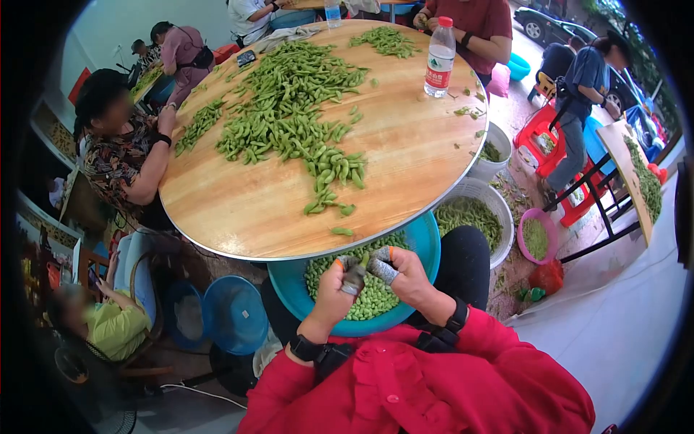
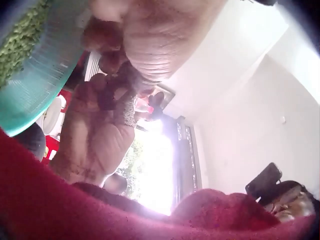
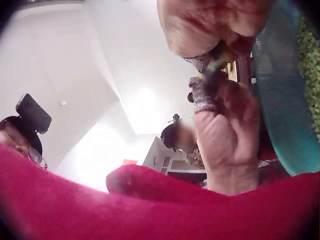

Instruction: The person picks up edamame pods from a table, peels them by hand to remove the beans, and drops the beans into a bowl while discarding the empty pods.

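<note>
Over a teal basin (image 1: 434, 249) of shelled green beans (image 1: 369, 300), the left hand (image 1: 329, 295) and right hand (image 1: 416, 278) meet fingertip to fingertip. Grey coverings wrap some fingers and thumbs. Both hands pinch what looks like a green pod (image 1: 365, 259), largely hidden by the fingers. In the left wrist view the left hand (image 2: 165, 35) is close above the right hand (image 2: 95, 135). A blurred green bit (image 3: 216, 65) shows between the right hand (image 3: 210, 25) and the left hand (image 3: 227, 135) in the right wrist view. A pile of pods (image 1: 289, 94) lies on the round table (image 1: 405, 159).
A water bottle (image 1: 439, 61) stands at the table's far right. Right of the basin are a white basket (image 1: 506, 217) of pods and a pink basin (image 1: 553, 231). Blue tubs (image 1: 235, 315) sit on the floor at left. Several people are around, one seated at the table's left edge.
</note>
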Action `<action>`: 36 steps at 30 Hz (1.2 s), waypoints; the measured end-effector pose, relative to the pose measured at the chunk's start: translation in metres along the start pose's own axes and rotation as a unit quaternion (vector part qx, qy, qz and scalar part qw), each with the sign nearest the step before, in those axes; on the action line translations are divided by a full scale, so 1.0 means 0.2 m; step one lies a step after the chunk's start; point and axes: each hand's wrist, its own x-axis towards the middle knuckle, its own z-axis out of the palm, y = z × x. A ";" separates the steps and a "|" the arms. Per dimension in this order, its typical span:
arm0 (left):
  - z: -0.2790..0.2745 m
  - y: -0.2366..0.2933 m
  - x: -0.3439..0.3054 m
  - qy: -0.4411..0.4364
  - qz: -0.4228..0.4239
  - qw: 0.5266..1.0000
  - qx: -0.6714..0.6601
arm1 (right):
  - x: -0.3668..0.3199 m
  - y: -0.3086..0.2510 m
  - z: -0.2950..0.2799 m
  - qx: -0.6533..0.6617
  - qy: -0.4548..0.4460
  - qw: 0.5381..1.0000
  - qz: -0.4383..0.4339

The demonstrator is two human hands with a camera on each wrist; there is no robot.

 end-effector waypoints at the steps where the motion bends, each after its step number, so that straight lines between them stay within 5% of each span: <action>1: 0.02 -0.07 0.03 0.009 0.126 0.990 0.060 | 0.00 0.02 -0.01 -0.008 0.001 1.000 0.010; 6: -0.04 -0.03 0.03 -0.012 0.075 0.992 0.100 | 0.02 0.01 -0.03 -0.036 -0.025 0.997 0.061; 16: -0.09 -0.19 0.07 0.015 -0.012 0.994 0.110 | 0.07 0.15 0.03 -0.162 -0.031 0.986 -0.023; 20: -0.06 -0.27 0.12 0.029 -0.016 0.998 0.045 | 0.09 0.18 0.00 -0.187 -0.033 0.982 -0.021; 26: -0.03 -0.28 0.14 0.045 -0.165 0.982 -0.079 | 0.11 0.19 -0.06 -0.244 -0.068 0.964 -0.081; 29: -0.08 -0.29 0.14 -0.057 -0.087 0.966 0.237 | 0.10 0.20 -0.12 -0.234 -0.042 0.967 -0.091; 33: -0.04 0.07 0.10 -0.092 -0.053 0.883 0.456 | 0.04 0.20 -0.51 -0.367 0.105 0.923 -0.055; 36: -0.08 0.12 0.18 0.037 0.208 0.865 0.454 | -0.04 0.10 -0.78 -0.433 0.244 0.865 0.075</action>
